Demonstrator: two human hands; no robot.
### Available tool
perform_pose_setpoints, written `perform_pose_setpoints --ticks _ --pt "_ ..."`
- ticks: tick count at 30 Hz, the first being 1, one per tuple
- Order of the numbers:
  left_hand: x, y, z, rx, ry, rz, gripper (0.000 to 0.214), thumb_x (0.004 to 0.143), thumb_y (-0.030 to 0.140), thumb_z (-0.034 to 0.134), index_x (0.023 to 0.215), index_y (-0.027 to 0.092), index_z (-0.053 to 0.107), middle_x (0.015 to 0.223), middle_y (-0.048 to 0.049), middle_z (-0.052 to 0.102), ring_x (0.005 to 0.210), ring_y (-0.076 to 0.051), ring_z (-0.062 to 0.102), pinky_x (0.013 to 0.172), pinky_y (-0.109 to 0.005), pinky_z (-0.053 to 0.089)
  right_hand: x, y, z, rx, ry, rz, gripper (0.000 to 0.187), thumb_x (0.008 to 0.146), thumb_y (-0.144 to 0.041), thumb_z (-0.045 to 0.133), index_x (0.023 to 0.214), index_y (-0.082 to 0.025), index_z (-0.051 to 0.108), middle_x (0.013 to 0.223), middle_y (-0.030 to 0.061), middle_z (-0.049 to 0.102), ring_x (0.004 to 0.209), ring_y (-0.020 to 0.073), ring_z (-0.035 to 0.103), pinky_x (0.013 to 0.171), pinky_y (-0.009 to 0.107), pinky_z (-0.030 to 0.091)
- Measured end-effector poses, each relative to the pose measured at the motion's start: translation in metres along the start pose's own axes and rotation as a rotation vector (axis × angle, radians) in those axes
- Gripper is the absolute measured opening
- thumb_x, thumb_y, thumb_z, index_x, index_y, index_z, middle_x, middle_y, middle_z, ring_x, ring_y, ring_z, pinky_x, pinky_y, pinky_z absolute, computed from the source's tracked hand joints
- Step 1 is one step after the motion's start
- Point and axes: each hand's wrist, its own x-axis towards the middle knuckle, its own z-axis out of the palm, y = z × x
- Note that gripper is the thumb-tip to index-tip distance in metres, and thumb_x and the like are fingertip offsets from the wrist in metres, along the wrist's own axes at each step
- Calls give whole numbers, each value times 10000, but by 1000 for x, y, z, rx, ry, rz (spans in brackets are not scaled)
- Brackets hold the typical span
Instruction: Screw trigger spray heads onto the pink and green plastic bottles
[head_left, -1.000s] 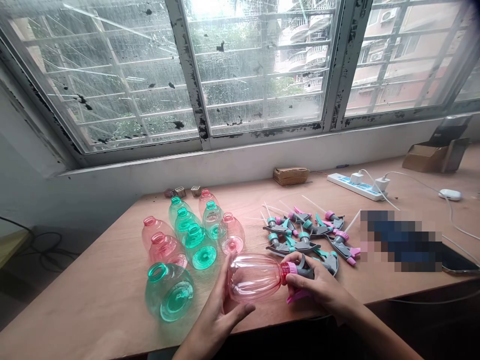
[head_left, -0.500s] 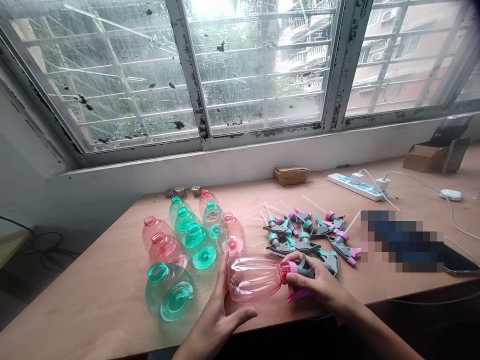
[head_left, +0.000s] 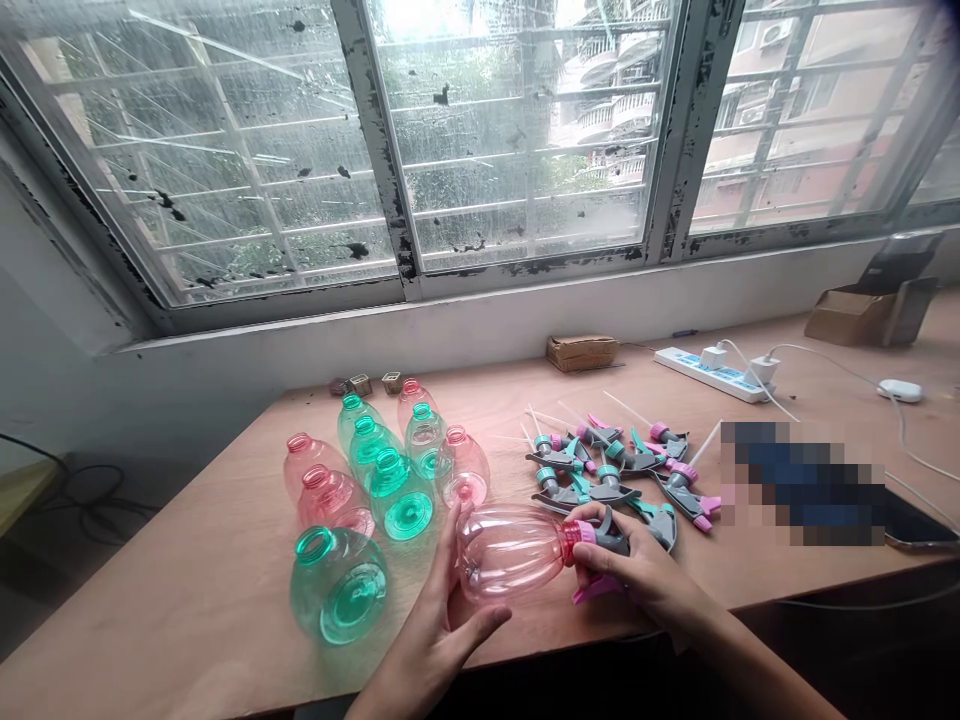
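A clear pink spray bottle (head_left: 510, 555) lies sideways in the air between my hands, close over the table's front edge. My left hand (head_left: 442, 590) cups its base, fingers along the far side and thumb stretched below it. At the other end, my right hand (head_left: 626, 560) grips the grey and pink trigger sprayer (head_left: 583, 535), which is seated on the bottle's neck; its pink lever points down. Just behind my right hand is a pile of loose trigger sprayers (head_left: 615, 485) with thin white tubes, in grey with teal or pink.
Several open green bottles (head_left: 409, 500) and pink bottles (head_left: 463, 470) stand on the table to the left. A brown box (head_left: 583, 352) and a white power strip (head_left: 712, 375) with cables lie at the back. A phone (head_left: 919, 520) rests at the right, beside a blurred patch.
Almost nothing differs. My left thumb has shifted very slightly, and the bottle has turned a little between my hands.
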Motion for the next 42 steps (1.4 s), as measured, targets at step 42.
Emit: perform_pose_setpoints --ticks 42 --pt "-1 2 0 -40 -59 -42 1026 934 439 703 1655 353 -22 1711 -103 295 1491 -311 430 1279 -503 245 1 -3 3 -17 23 27 452 792 -460 864 1055 -200 603 707 -10 693 631 191 666 690 405 627"
